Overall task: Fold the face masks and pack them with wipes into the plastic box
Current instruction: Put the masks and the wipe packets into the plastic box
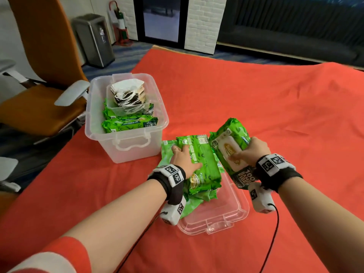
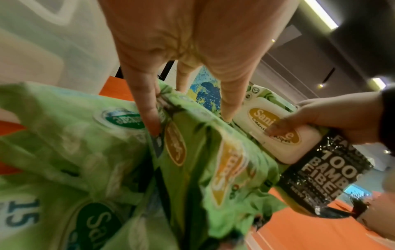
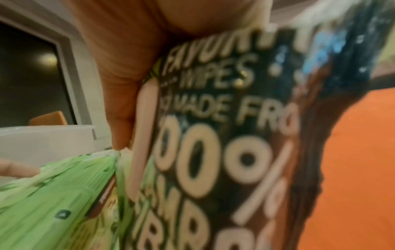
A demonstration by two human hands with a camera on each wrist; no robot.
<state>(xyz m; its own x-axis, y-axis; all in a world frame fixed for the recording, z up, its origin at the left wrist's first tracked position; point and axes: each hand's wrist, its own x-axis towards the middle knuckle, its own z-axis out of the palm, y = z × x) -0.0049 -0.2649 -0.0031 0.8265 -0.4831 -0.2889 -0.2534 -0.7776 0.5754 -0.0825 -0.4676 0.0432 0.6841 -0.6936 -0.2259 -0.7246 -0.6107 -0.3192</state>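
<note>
Wipes packs (image 1: 199, 164) lay heaped just right of the plastic box (image 1: 126, 154), which already held folded masks (image 1: 128, 95) and two packs. The left hand (image 1: 183, 158) rested flat-fingered on the heap; the right hand (image 1: 254, 150) clutched a large pack (image 1: 228, 146). Slippery film might slide the heap off the clear lid (image 1: 222, 215) beneath. A red cloth (image 1: 256, 95) covered the table; an orange chair (image 1: 39, 75) stood beyond the box.
</note>
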